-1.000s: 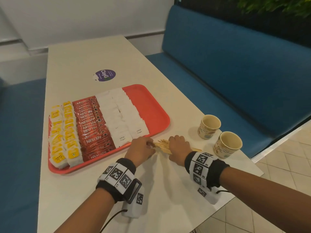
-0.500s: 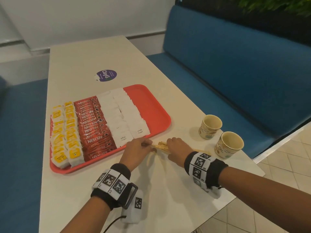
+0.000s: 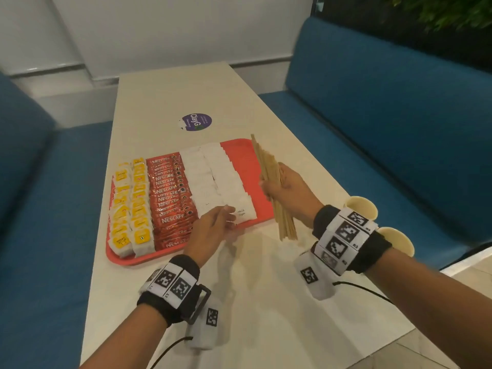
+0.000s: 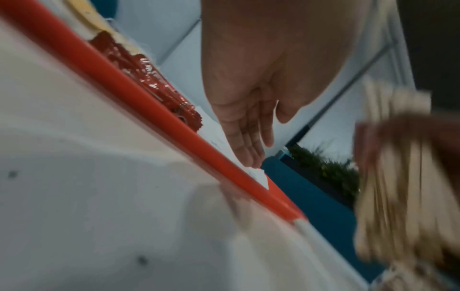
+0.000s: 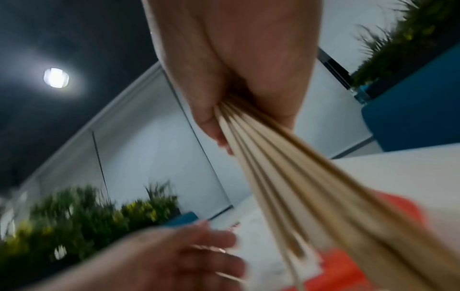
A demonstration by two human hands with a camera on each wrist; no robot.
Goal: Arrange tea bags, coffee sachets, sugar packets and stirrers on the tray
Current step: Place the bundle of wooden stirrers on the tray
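Observation:
The red tray point(image 3: 239, 151) holds rows of yellow tea bags point(image 3: 130, 206), red coffee sachets point(image 3: 170, 198) and white sugar packets point(image 3: 210, 177); its right strip is bare. My right hand point(image 3: 274, 183) grips a bundle of wooden stirrers point(image 3: 286, 225) above the tray's right edge, the sticks pointing away from me. In the right wrist view the stirrers point(image 5: 298, 187) fan out from the curled fingers point(image 5: 209, 122). My left hand point(image 3: 221, 217) is open, its straight fingers point(image 4: 248, 141) by the nearest sugar packet point(image 4: 259, 175) at the tray rim point(image 4: 149, 110).
Two paper cups point(image 3: 362, 209) point(image 3: 396, 241) stand near the table's right edge, partly hidden behind my right wrist. A round purple sticker point(image 3: 195, 121) lies beyond the tray. Blue benches point(image 3: 399, 129) flank the table on both sides.
My right hand lifted the stirrers off the table and carried them over the tray's right side. My left hand let go of them and moved to the tray's near edge.

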